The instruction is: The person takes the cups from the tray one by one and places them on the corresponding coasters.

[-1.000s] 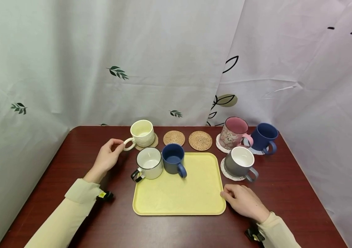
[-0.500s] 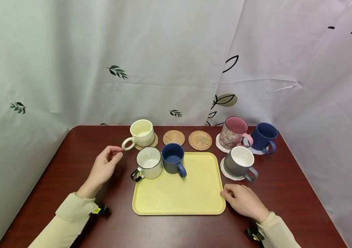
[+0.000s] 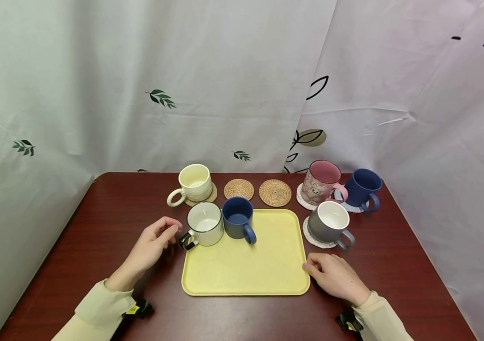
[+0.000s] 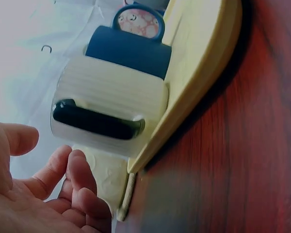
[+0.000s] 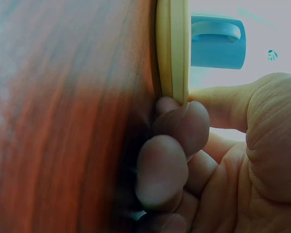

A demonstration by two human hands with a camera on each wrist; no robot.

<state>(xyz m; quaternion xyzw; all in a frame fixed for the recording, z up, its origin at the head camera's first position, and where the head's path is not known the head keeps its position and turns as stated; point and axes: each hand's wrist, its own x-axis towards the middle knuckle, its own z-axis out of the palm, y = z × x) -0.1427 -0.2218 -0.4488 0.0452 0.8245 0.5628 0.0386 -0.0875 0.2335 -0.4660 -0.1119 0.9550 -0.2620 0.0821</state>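
In the head view my left hand (image 3: 152, 244) hovers just left of the white mug (image 3: 210, 232), fingertips close to its black handle. The left wrist view shows a gap between thumb and fingers, with the black handle (image 4: 99, 121) beyond them. That mug and a blue mug (image 3: 235, 227) stand side by side at the back left of the yellow tray (image 3: 246, 272). My right hand (image 3: 337, 277) pinches the tray's right edge, thumb over the rim (image 5: 177, 58) and curled fingers at its underside. A cream mug (image 3: 199, 187) stands on a coaster behind, its handle pointing left.
Two woven coasters (image 3: 275, 193) lie behind the tray. On the right, a pink patterned mug (image 3: 316, 189), a second blue mug (image 3: 359, 189) and a grey mug (image 3: 325, 227) stand on white coasters. A pale curtain (image 3: 208, 85) hangs beyond the table's back edge.
My left hand has let go of the cream mug's handle, drawn back and moved toward the white mug's black handle. The right hand has stayed at the tray's edge.
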